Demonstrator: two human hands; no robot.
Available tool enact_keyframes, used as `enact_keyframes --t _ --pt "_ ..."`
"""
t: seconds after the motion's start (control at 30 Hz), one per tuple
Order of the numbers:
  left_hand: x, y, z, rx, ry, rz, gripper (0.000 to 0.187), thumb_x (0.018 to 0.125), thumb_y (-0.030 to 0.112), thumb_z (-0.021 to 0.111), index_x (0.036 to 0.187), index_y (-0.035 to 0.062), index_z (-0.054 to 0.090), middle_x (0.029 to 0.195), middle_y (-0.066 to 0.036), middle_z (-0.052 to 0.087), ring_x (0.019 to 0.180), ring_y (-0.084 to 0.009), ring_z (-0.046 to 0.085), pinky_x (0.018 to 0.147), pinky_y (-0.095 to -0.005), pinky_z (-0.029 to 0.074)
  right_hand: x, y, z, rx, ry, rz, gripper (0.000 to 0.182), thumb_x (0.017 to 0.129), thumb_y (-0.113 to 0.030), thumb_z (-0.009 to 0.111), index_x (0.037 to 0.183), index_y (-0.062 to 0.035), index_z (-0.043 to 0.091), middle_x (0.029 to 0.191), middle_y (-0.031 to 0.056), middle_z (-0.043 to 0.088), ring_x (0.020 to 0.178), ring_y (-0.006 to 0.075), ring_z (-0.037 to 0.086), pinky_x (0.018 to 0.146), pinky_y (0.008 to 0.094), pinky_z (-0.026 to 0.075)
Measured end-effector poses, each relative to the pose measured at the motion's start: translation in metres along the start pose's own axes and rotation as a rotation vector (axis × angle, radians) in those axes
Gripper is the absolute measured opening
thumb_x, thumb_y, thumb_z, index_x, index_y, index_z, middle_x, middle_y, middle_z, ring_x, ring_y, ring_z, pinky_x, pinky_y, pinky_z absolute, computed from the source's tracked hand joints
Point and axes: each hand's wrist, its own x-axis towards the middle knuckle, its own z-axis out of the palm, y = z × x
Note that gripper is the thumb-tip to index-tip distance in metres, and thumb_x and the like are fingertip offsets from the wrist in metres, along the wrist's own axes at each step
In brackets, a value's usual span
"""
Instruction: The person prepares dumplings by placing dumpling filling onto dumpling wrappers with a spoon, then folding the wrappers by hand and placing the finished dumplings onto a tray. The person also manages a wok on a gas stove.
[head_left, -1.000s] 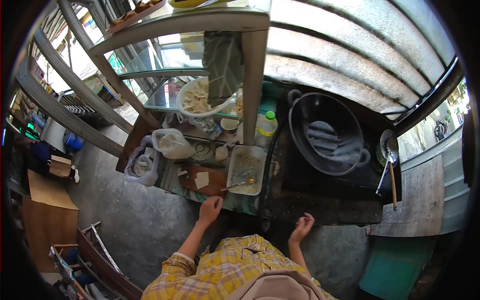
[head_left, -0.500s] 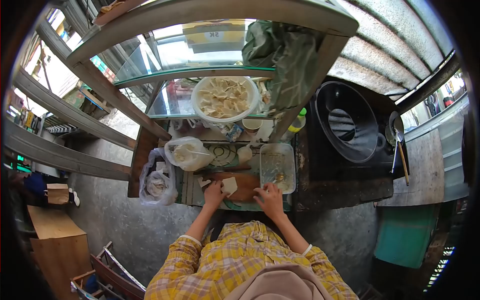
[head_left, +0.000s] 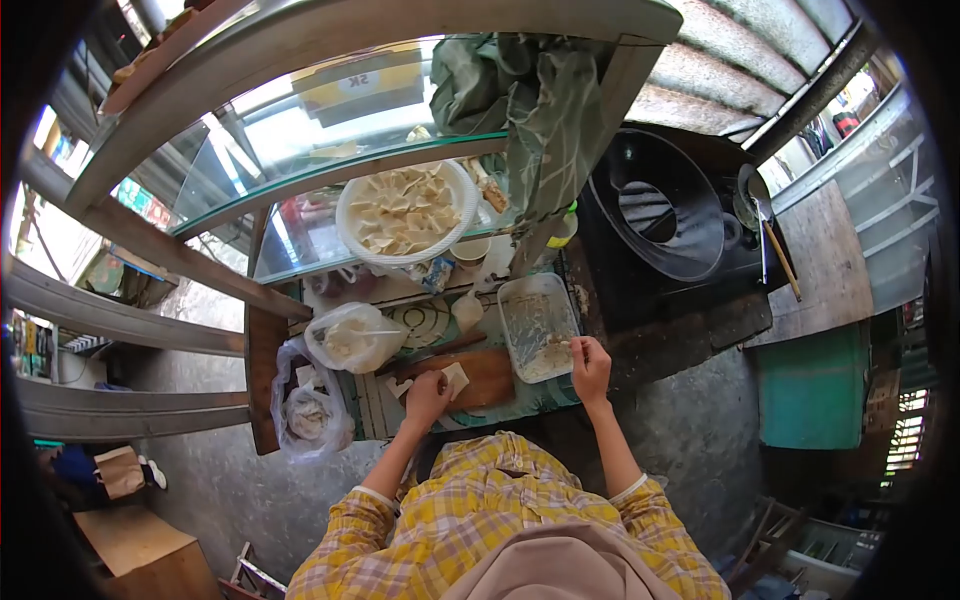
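My left hand [head_left: 428, 398] is over the wooden board [head_left: 487, 374], fingers curled onto a pale, flat dough wrapper [head_left: 456, 379] that shows beside them. Another pale wrapper piece [head_left: 397, 387] lies at the board's left end, partly behind the fingers. My right hand [head_left: 591, 368] is closed around the handle of a spoon at the right rim of a clear plastic container [head_left: 541, 283]. Pale filling [head_left: 549, 358] lies in the container's near end and smears its bottom. The spoon's bowl is hard to make out. A knife [head_left: 445, 347] lies along the board's far edge.
Plastic bags [head_left: 352, 336] with pale contents stand left of the board. Behind, a white basket [head_left: 352, 232] of folded dough pieces sits in the glass case. A black wok [head_left: 655, 205] is at right, beside long-handled utensils [head_left: 781, 262].
My right hand has moved right and up from the board's edge to the container and now grips a spoon. My left hand remains at the wrapper. The view has turned and shifted.
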Motion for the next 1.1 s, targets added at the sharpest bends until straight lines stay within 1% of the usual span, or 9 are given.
enact_keyframes --t 0.07,0.17,0.27,0.37,0.57,0.67,0.77,0.87,1.1 --pt "0.002 0.019 -0.013 -0.129 -0.097 0.071 0.015 0.076 0.017 0.065 0.081 0.0034 0.061 0.070 -0.012 0.058 0.068 -0.0317 0.059 0.062 -0.0422 0.046 0.004 -0.009 -0.008 -0.063 -0.054 -0.133 0.022 0.091 -0.019 0.051 0.088 -0.0016 0.063 0.080 0.0105 0.064 0.070 0.0272 0.062 0.061 0.0331 0.047" --pt "0.005 0.044 -0.008 -0.272 -0.117 0.315 0.022 0.078 0.012 0.062 0.099 0.0065 0.060 0.070 -0.013 0.058 0.068 -0.0324 0.058 0.062 -0.0421 0.046 0.004 -0.024 -0.016 -0.124 -0.145 -0.248 0.019 0.090 -0.017 0.051 0.088 -0.0028 0.063 0.082 0.0111 0.064 0.073 0.0304 0.062 0.062 0.0368 0.048" --pt "0.006 0.071 -0.004 -0.047 -0.292 0.496 0.047 0.079 0.010 0.059 0.125 0.0089 0.048 0.070 -0.011 0.059 0.068 -0.0308 0.058 0.063 -0.0419 0.045 0.002 -0.024 -0.013 -0.150 -0.220 -0.302 0.017 0.089 -0.016 0.052 0.087 -0.0038 0.063 0.081 0.0113 0.064 0.072 0.0312 0.062 0.061 0.0382 0.049" --pt "0.003 0.085 0.017 0.229 -0.393 0.508 0.067 0.076 0.007 0.058 0.138 0.0069 0.031 0.071 -0.009 0.059 0.068 -0.0279 0.058 0.063 -0.0411 0.044 -0.003 -0.019 -0.008 -0.173 -0.296 -0.299 0.017 0.090 -0.016 0.051 0.085 -0.0040 0.063 0.081 0.0111 0.064 0.071 0.0317 0.062 0.060 0.0379 0.048" --pt "-0.003 0.069 0.043 0.314 -0.341 0.563 0.080 0.070 0.002 0.055 0.143 0.0036 0.023 0.071 -0.007 0.060 0.067 -0.0245 0.057 0.064 -0.0392 0.042 -0.007 -0.019 0.005 -0.152 -0.365 -0.257 0.018 0.091 -0.015 0.049 0.085 -0.0018 0.061 0.081 0.0136 0.062 0.072 0.0337 0.060 0.060 0.0389 0.047" --pt "-0.001 0.070 0.044 0.383 -0.400 0.540 0.077 0.078 0.015 0.061 0.143 0.0051 0.021 0.074 -0.007 0.060 0.072 -0.0240 0.058 0.067 -0.0399 0.042 -0.007 -0.018 0.008 -0.096 -0.378 -0.219 0.019 0.091 -0.015 0.048 0.085 -0.0006 0.060 0.081 0.0148 0.061 0.074 0.0347 0.060 0.062 0.0393 0.047" --pt "-0.003 0.072 0.045 0.377 -0.402 0.517 0.077 0.078 0.015 0.062 0.143 0.0056 0.022 0.075 -0.006 0.060 0.072 -0.0236 0.058 0.066 -0.0396 0.042 -0.006 -0.013 0.011 -0.046 -0.399 -0.225 0.021 0.092 -0.015 0.047 0.085 0.0003 0.059 0.081 0.0155 0.061 0.074 0.0354 0.059 0.063 0.0398 0.047" --pt "-0.003 0.071 0.045 0.329 -0.344 0.541 0.079 0.071 0.003 0.057 0.143 0.0068 0.024 0.071 -0.006 0.060 0.067 -0.0234 0.057 0.063 -0.0376 0.041 -0.004 -0.014 0.010 -0.003 -0.462 -0.233 0.022 0.093 -0.015 0.046 0.085 0.0011 0.058 0.081 0.0159 0.060 0.075 0.0357 0.059 0.064 0.0399 0.046" --pt "-0.002 0.075 0.042 0.357 -0.341 0.537 0.075 0.074 0.006 0.058 0.143 0.0082 0.026 0.070 -0.005 0.060 0.068 -0.0232 0.057 0.063 -0.0385 0.040 -0.002 -0.007 0.008 0.145 -0.458 -0.223 0.022 0.093 -0.016 0.046 0.083 0.0003 0.058 0.078 0.0165 0.059 0.073 0.0371 0.057 0.063 0.0405 0.045"
